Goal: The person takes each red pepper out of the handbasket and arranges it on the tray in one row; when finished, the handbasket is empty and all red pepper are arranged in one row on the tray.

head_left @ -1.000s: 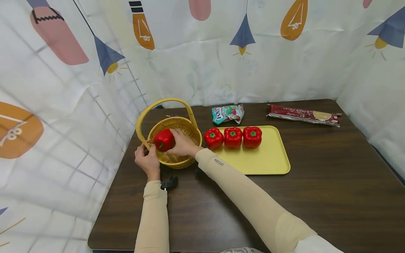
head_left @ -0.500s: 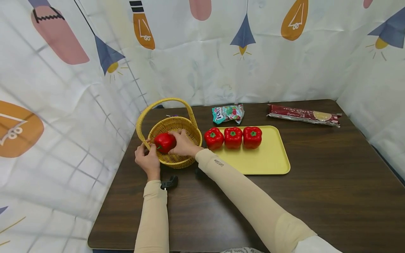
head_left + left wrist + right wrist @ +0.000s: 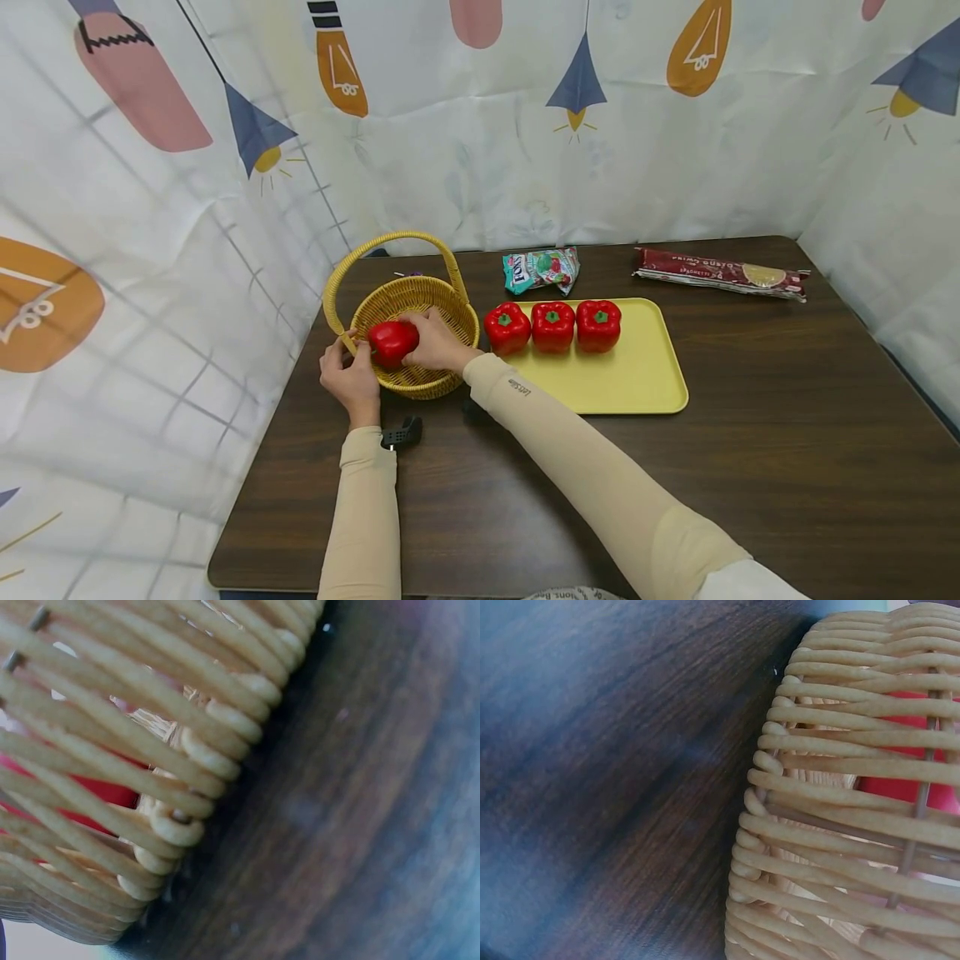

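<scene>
A yellow wicker basket [image 3: 420,385] with a tall arched handle stands at the table's left side in the head view. My left hand [image 3: 351,383] pinches its left rim by the foot of the handle. Inside the basket, my right hand [image 3: 433,342] grips a red bell pepper [image 3: 392,343] from the right, fingers over its side. The pepper sits near the left wall, close to my left fingertips. Both wrist views look at the woven wall [image 3: 150,742] from outside, with red showing through the gaps. Neither hand appears in those wrist views.
Right of the basket lies a yellow tray [image 3: 637,375] with three red bell peppers [image 3: 552,327] in a row along its back left. Behind it are a small teal snack packet [image 3: 540,271] and a long dark red spaghetti packet [image 3: 720,273]. A patterned curtain [image 3: 480,167] borders the table.
The red bell pepper has turned in my right hand and shifted slightly right, so its green stem has gone out of sight. My left hand stays at the basket rim.
</scene>
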A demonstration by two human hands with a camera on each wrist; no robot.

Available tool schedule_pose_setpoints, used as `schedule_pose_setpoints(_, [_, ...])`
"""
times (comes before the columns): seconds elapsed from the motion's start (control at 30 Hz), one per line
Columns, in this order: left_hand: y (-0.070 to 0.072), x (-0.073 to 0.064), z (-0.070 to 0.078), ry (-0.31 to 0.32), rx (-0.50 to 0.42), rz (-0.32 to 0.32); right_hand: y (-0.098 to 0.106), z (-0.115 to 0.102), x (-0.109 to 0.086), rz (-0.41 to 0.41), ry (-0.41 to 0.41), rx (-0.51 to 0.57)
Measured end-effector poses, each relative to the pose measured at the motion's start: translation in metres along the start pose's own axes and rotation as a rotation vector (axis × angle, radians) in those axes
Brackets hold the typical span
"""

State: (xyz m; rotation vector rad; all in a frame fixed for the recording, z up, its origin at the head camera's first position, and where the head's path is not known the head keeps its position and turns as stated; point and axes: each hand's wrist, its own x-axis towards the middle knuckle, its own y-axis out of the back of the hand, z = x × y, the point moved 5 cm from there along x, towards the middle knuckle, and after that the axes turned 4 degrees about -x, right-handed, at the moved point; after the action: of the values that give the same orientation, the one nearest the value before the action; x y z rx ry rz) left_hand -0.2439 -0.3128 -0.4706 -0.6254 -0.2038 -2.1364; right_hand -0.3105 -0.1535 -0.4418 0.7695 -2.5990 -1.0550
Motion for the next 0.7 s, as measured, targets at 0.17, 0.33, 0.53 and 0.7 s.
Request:
schedule_pose_setpoints(0.17, [0.000, 0.000, 0.000, 0.003, -0.012, -0.001, 0.000, -0.001, 0.000, -0.015, 0.010, -0.017])
schedule_pose_setpoints(0.33, [0.000, 0.000, 0.001, -0.001, -0.014, 0.010, -0.005, -0.003, 0.003, -0.056, 0.066, -0.069])
schedule_pose_setpoints(0.53, [-0.002, -0.002, 0.013, -0.011, -0.026, 0.032, -0.011, -0.004, 0.004, -0.086, 0.091, -0.133])
schedule_pose_setpoints(0.7, [-0.001, -0.006, 0.035, -0.026, -0.025, 0.029, -0.010, -0.005, 0.001, -0.046, 0.086, -0.135])
